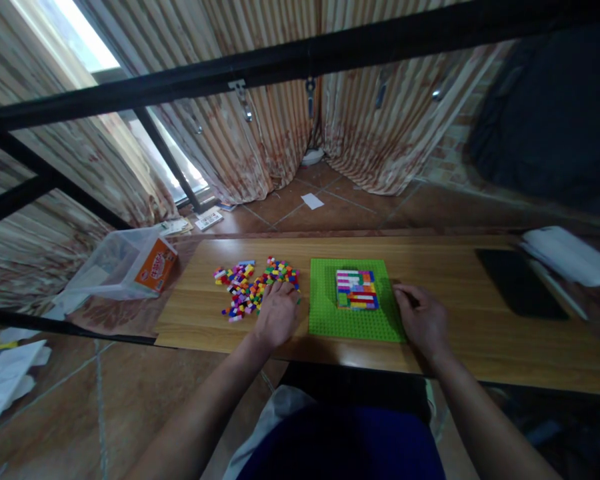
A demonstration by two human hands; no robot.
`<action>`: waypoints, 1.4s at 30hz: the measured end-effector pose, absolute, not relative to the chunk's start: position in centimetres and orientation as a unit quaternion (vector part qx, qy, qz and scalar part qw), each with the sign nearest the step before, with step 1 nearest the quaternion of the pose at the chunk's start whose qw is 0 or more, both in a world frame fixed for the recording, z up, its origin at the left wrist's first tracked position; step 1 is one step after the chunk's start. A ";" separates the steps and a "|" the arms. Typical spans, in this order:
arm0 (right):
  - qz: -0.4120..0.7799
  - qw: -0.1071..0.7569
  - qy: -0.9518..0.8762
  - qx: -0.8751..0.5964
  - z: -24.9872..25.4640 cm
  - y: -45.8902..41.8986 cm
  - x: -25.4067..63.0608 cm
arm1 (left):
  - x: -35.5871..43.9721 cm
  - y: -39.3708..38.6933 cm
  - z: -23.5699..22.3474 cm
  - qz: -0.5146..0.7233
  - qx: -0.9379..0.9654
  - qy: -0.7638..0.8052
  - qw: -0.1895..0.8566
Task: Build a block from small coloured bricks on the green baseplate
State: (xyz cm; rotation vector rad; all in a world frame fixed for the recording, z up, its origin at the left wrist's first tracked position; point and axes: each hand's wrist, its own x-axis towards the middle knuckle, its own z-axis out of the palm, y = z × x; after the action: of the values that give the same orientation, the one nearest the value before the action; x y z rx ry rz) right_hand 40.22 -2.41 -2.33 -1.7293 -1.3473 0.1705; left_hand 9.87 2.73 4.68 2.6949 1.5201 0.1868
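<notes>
My left hand (277, 312) lies palm down at the right side of a loose heap of small coloured building bricks (245, 293), its fingers lowered onto the bricks. Whether a brick is under the fingertips is hidden. On the green baseplate (325, 323) stands a square block built of multicoloured bricks (355, 290), with rows of pink, white, red, blue and orange on top. Beside the plate's right edge my right hand (425, 320) rests with curled fingers, thumb and forefinger closed together. Anything inside that pinch is too small or hidden to make out.
The wooden table (445, 267) carries a black flat object (523, 283) at the right, near a white pouch (570, 253). A clear plastic bin (120, 263) with an orange label stands off the table's left end. A black metal bar (280, 63) crosses above.
</notes>
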 end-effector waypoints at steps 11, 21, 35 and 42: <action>0.081 0.461 -0.543 -0.698 -1.9 -2.4 39.9 | 9.9 3.5 4.5 0.095 0.862 0.496 0.044; 0.080 0.471 -0.538 -0.695 -2.0 -2.2 39.8 | 9.8 3.6 4.2 0.183 0.804 0.532 0.192; 0.086 0.472 -0.540 -0.692 -1.9 -2.2 39.8 | 10.7 3.3 4.1 0.201 0.785 0.554 0.191; 0.093 0.476 -0.541 -0.687 -2.0 -2.2 39.8 | 10.6 3.2 4.7 0.098 0.817 0.561 0.089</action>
State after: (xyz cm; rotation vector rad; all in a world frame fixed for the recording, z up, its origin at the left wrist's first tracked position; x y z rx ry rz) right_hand 39.83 -2.17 -2.01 -1.6782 -1.3220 0.2280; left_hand 10.64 3.25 4.70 2.4319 1.6688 0.2912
